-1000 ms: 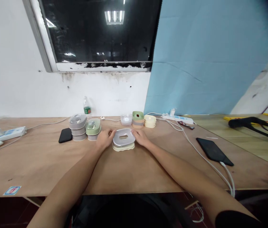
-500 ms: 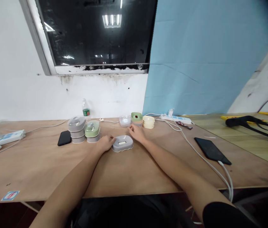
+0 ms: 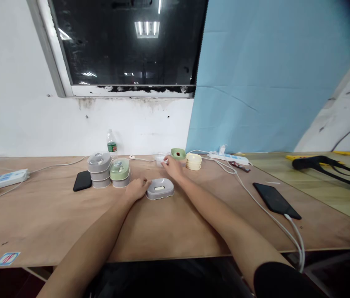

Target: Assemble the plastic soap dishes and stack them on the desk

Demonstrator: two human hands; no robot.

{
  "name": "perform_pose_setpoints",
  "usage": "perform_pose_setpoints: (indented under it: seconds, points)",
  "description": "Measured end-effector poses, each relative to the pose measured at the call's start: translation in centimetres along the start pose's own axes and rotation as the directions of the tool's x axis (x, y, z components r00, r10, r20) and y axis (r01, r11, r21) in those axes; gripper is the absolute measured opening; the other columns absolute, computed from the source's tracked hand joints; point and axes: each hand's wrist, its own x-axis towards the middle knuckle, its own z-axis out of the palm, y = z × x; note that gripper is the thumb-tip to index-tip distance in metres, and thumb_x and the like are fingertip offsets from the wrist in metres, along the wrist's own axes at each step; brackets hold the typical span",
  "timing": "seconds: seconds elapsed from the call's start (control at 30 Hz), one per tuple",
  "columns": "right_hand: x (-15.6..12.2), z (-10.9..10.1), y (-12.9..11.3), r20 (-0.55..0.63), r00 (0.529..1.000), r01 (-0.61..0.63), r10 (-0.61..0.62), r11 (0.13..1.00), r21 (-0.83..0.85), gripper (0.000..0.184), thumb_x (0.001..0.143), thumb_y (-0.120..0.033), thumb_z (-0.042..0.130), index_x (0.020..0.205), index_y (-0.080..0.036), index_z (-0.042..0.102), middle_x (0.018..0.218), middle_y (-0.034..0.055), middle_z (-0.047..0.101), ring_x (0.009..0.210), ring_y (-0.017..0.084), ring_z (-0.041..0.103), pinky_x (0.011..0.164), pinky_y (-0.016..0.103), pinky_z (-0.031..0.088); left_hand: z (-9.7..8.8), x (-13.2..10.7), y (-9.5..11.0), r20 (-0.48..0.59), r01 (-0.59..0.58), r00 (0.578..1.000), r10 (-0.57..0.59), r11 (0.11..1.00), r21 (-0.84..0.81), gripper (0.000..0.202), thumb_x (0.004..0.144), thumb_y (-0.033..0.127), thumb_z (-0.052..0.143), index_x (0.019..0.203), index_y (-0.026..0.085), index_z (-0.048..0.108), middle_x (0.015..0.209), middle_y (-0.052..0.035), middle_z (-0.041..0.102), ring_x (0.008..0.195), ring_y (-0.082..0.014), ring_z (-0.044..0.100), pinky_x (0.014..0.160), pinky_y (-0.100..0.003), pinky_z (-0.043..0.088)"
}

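Note:
A grey oval soap box (image 3: 166, 192) with a small pale slot in its middle sits on the table in front of me. My left hand (image 3: 137, 188) is at its left end, fingers curled, thumb and fingertips against the rim. Farther back, my right hand (image 3: 172, 166) reaches over to a clear plastic lid (image 3: 159, 159), thumb and forefinger apart at its right side. That hand hides part of the lid and the lower part of a green box (image 3: 178, 153). Beside it stand stacked cream-coloured trays (image 3: 194, 162).
Left of my hands are a grey box stack (image 3: 99, 169), a green-topped stack (image 3: 120, 171) and a black phone (image 3: 82, 181). A bottle (image 3: 111, 141) stands by the wall. Rightward lie a power strip (image 3: 229, 157), white cables and a tablet-like device (image 3: 276, 200).
My right hand has moved slightly up and left, over the right part of the clear lid. My left hand and the grey soap box have stayed in place.

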Motion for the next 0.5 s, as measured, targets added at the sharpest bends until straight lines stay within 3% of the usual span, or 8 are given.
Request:
perform_pose_setpoints:
  seconds: [0.13,0.23,0.3,0.37,0.43,0.5]
  points:
    - [-4.1,-2.0,0.5,-0.124,0.990,0.102,-0.071,0.958,0.267,0.031,0.087,-0.046,0.053,0.101,-0.020,0.059,0.067,-0.0013,0.060,0.063,0.016,0.055,0.062,0.025,0.039,0.0,-0.2,0.0,-0.209,-0.014,0.978,0.003,0.999,-0.050,0.067,0.092,0.059,0.037,0.142,0.015,0.037,0.116,-0.0144,0.066,0.107,-0.0287,0.062,0.087,-0.037,0.046]
    - [-6.9,-3.2,0.7,-0.137,0.985,0.148,-0.100,0.903,0.402,0.038,0.090,-0.049,0.048,0.108,-0.018,0.057,0.066,-0.0017,0.056,0.061,0.015,0.052,0.061,0.025,0.040,-0.5,-0.4,0.3,-0.421,-0.164,0.900,0.113,0.983,-0.086,0.071,0.093,0.054,0.040,0.149,0.015,0.021,0.129,-0.0131,0.057,0.108,-0.0241,0.060,0.089,-0.034,0.046]
    - [-7.7,-3.5,0.5,-0.103,0.991,0.120,-0.081,0.876,0.467,0.040,0.091,-0.051,0.044,0.108,-0.018,0.058,0.065,-0.0016,0.056,0.060,0.015,0.052,0.060,0.025,0.040,-0.9,-0.6,0.6,-0.468,-0.264,0.859,0.206,0.963,-0.060,0.062,0.095,0.051,0.038,0.146,0.017,0.029,0.128,-0.0111,0.058,0.102,-0.0210,0.061,0.087,-0.031,0.046]
    - [-7.8,-3.5,0.2,-0.061,0.997,0.071,-0.047,0.860,0.506,0.040,0.091,-0.054,0.043,0.095,-0.018,0.059,0.064,-0.0013,0.055,0.060,0.015,0.051,0.059,0.025,0.039,-1.3,-0.9,1.0,-0.465,-0.294,0.850,0.250,0.956,-0.024,0.051,0.096,0.051,0.035,0.134,0.019,0.048,0.115,-0.0086,0.064,0.094,-0.0195,0.062,0.082,-0.029,0.046]
    - [-7.5,-3.2,0.0,-0.022,0.999,0.036,-0.028,0.872,0.488,0.042,0.090,-0.055,0.041,0.076,-0.018,0.056,0.061,-0.0012,0.053,0.059,0.014,0.050,0.056,0.024,0.036,-1.6,-1.1,1.2,-0.434,-0.229,0.876,0.211,0.973,0.011,0.050,0.096,0.054,0.032,0.111,0.019,0.064,0.096,-0.0068,0.069,0.085,-0.0194,0.063,0.074,-0.028,0.045]
    - [-7.2,-3.0,0.0,0.027,0.999,0.025,-0.039,0.915,0.404,0.047,0.090,-0.056,0.039,0.063,-0.019,0.049,0.058,-0.0013,0.050,0.058,0.013,0.047,0.054,0.024,0.031,-1.7,-1.1,1.2,-0.373,-0.115,0.919,0.128,0.992,0.055,0.057,0.094,0.058,0.029,0.089,0.019,0.070,0.080,-0.0065,0.069,0.076,-0.0200,0.063,0.067,-0.028,0.042]
